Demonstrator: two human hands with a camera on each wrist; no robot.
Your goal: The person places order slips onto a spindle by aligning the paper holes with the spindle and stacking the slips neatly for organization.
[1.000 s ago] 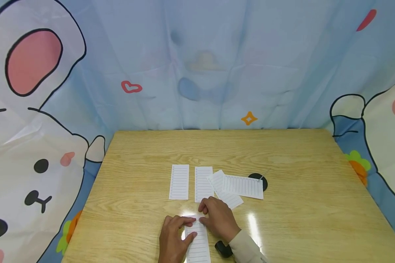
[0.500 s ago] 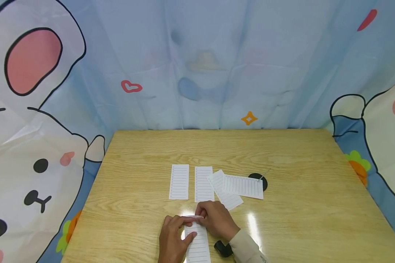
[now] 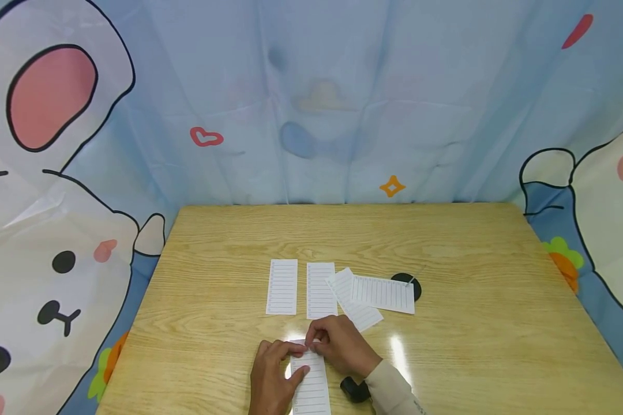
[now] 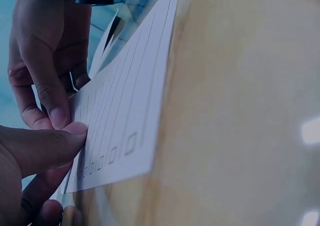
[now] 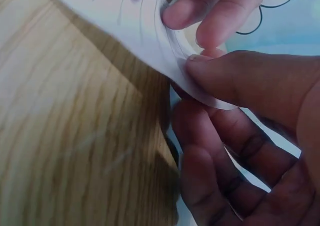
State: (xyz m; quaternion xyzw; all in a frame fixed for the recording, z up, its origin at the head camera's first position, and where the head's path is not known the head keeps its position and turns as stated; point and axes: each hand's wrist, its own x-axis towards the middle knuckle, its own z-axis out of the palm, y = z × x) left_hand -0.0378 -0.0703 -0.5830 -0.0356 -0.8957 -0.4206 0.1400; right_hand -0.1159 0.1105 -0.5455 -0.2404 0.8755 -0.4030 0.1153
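Observation:
A white lined checklist sheet [image 3: 311,389] lies lengthwise at the front of the table, with small boxes along one side. My left hand [image 3: 275,372] pinches its upper left part, thumb on the printed face and fingers behind. At the far end, my right hand [image 3: 341,347] pinches the sheet's edge between thumb and fingers, close beside the left fingertips. In the right wrist view the sheet [image 5: 145,30] bends into a curve under the right thumb [image 5: 235,78]. The left wrist view shows the sheet [image 4: 135,80] raised at a slant, with both thumbs near each other.
Two similar sheets lie upright behind the hands, one left [image 3: 281,287] and one middle [image 3: 321,291]. Right of them, a tilted sheet [image 3: 360,308] is overlapped by a sideways sheet [image 3: 386,294], which partly covers a black disc [image 3: 417,289]. A patterned curtain [image 3: 332,104] hangs behind the table.
My right hand has moved slightly left and nearer, its fingertips coming together on the sheet's far edge next to the left fingers. The left hand keeps its place; the other sheets are unmoved.

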